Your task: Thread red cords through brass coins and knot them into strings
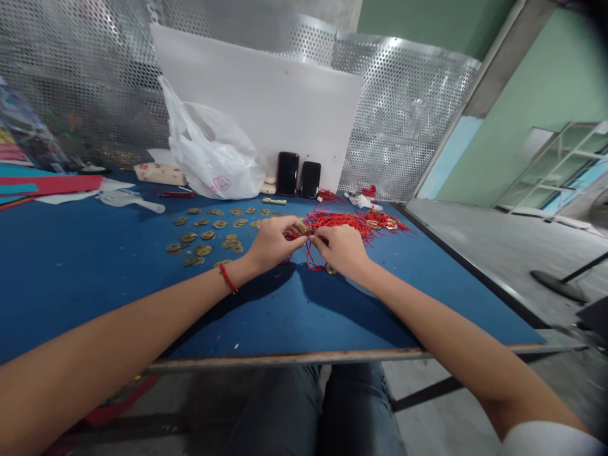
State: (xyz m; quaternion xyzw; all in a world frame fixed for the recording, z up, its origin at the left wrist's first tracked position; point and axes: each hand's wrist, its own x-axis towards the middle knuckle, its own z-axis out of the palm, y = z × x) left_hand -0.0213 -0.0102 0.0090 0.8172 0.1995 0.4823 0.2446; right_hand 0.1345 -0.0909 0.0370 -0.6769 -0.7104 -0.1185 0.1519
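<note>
While the left hand (pixel 278 243) and right hand (pixel 346 249) meet, fingertips pinched nearly closed, both seem to grip a small coin (pixel 309 232).
Red cord (pixel 314 268) loops below, over the blue tabletop (pixel 285 320); apparently fine cord-and-coin work, calling for steady fingertips.

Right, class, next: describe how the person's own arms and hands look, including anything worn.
The left hand and right hand are gloveless. A red bracelet circles the left wrist. A white sleeve shows on the right upper arm; no sleeve shows on the left arm.
</note>
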